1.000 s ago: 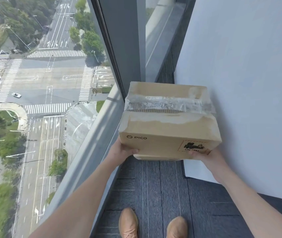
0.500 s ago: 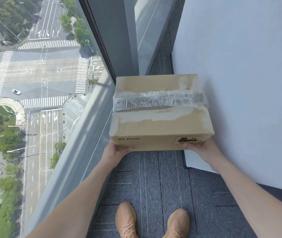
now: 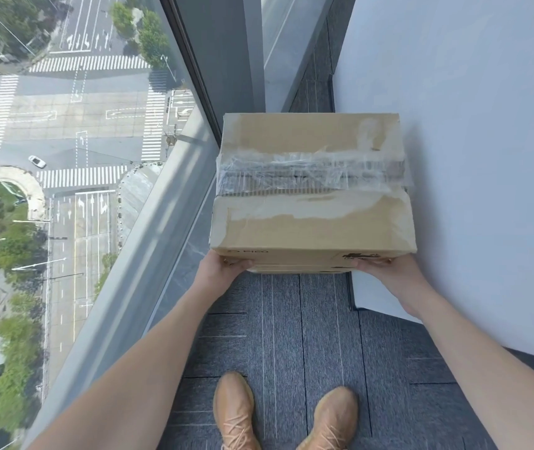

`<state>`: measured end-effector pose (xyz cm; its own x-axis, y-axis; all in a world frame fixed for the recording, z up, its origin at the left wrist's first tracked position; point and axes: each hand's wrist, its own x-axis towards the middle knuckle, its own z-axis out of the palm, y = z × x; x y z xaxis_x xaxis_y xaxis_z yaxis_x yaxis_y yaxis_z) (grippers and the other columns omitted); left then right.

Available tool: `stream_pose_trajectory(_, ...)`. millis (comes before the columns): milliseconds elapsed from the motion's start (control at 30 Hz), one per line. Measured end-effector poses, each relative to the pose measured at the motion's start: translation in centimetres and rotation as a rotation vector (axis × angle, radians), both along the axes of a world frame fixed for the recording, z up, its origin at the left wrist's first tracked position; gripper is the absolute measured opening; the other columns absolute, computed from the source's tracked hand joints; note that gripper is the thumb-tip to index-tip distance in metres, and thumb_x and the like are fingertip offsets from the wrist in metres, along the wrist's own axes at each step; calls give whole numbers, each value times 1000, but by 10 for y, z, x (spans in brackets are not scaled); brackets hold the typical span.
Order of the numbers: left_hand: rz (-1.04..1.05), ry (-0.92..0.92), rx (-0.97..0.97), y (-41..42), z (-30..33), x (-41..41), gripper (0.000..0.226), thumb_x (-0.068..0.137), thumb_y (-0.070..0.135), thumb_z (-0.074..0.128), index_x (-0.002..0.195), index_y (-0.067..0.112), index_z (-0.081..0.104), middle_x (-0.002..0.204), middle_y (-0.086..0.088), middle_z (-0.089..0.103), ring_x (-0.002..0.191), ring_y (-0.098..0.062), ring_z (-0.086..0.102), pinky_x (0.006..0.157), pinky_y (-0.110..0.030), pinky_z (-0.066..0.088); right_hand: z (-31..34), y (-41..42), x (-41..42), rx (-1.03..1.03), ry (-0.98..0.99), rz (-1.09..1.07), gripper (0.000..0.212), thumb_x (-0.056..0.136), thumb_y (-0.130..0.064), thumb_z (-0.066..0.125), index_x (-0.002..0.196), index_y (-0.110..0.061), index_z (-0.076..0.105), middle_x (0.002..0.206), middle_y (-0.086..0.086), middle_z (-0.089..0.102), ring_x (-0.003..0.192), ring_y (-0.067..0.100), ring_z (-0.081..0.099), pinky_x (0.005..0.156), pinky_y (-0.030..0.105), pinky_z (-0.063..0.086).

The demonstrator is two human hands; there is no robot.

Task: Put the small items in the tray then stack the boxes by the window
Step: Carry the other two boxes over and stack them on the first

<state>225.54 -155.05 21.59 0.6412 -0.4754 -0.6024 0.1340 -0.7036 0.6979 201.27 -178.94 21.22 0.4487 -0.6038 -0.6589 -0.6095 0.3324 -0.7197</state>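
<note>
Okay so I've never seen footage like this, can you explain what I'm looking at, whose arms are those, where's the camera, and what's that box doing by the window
There is no machine here. The camera sits on a person's head and looks forward and down, so you see their own two bare arms and tan lace-up shoes from above. The left hand and right hand each grip a bottom corner of a worn brown cardboard box sealed with crinkled clear tape. Just under its front edge, a sliver of what may be another box shows, though I cannot be sure. The floor is grey striped carpet. To the left is a tall floor-to-ceiling glass window overlooking streets far below; to the right is a plain white wall. No tray or small items are visible.
</note>
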Motion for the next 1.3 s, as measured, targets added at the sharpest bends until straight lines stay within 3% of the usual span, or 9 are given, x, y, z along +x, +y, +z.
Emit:
stream_pose_trajectory(200,8,-3,18,2,-5,-9,43,85,17,81,125,17,65,115,2,68,106,-14,60,92,-26,46,-11,-3,-8,-19,9,1,103,32,-74,89,115,-16,70,121,1,71,121,17,61,110,41,43)
stream_pose_trajectory(333,-11,-23,33,-3,-8,-14,44,88,19,77,130,14,64,112,8,63,106,-9,56,90,-20,41,-10,-3,-6,25,-140,-56,80,44,-48,96,115,-25,69,128,0,69,130,21,55,116,47,36)
stream_pose_trajectory(433,-11,-19,36,-2,-10,-19,45,88,19,77,130,14,63,116,7,65,107,-10,57,90,-20,40,-11,0,-9,56,-184,-86,96,39,-53,98,125,-27,63,139,-1,62,138,22,48,118,49,33)
stream_pose_trajectory(600,-45,-17,74,1,-12,-15,46,89,21,76,132,13,63,125,-1,67,111,-13,58,93,-21,40,-6,6,-12,98,-242,-103,85,37,-50,99,113,-28,69,131,-1,67,135,21,52,118,49,33)
stream_pose_trajectory(800,-101,-14,103,-1,-14,-12,43,91,22,73,132,14,63,125,-2,67,108,-12,56,93,-22,40,-13,8,-19,130,-268,-132,102,43,-46,99,134,-23,60,138,-4,63,137,17,50,120,48,31)
stream_pose_trajectory(933,-41,56,73,0,-14,-14,42,92,20,72,132,17,61,125,2,67,115,-16,59,99,-28,43,-12,12,-19,143,-276,-162,88,52,-35,98,131,-26,60,141,-3,60,141,18,43,122,48,27)
stream_pose_trajectory(1067,10,84,99,-1,1,-21,28,92,16,69,111,34,60,118,7,65,117,-16,59,101,-35,45,7,27,-12,173,-156,-261,130,39,-53,97,151,-27,34,155,0,40,144,16,35,118,50,31)
stream_pose_trajectory(1167,-107,75,248,1,21,-25,50,93,22,66,139,22,47,123,3,56,119,-22,55,94,-32,43,25,34,-7,251,-7,-253,117,73,-35,87,160,-18,10,162,12,26,139,28,41,118,50,33)
stream_pose_trajectory(1300,-322,73,446,5,71,-35,66,94,32,63,149,7,35,142,-15,53,126,-32,54,96,-35,47,69,45,-3,321,185,-157,102,84,-33,79,158,-7,13,160,16,28,132,36,47,112,51,41)
